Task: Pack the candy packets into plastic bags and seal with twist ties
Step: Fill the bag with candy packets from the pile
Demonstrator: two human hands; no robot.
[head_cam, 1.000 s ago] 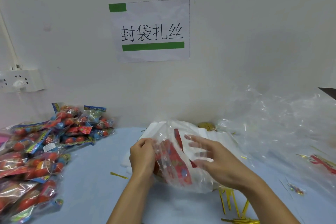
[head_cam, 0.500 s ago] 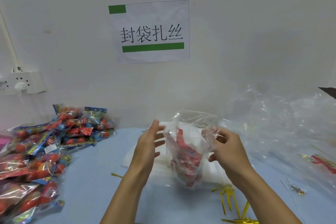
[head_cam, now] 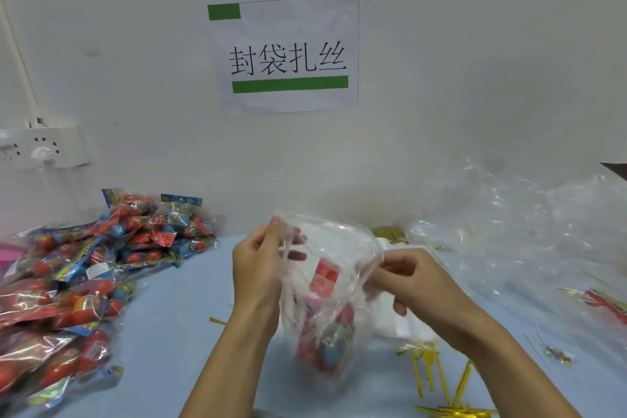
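clear plastic bag (head_cam: 325, 299), pinched between both hands' fingers (head_cam: 288, 248)

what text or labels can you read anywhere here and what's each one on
"封袋扎丝": black characters on the white paper sign taped to the wall, between green bars.
Print on the candy packets piled at the left: too small and blurred to read.
Red label on the packet inside the clear plastic bag held by the left hand and right hand: unreadable.
White sticker on one packet: unreadable.

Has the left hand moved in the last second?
Yes. The left hand has risen from the bag's side to pinch the rim of the plastic bag, now closer to the wall sign.
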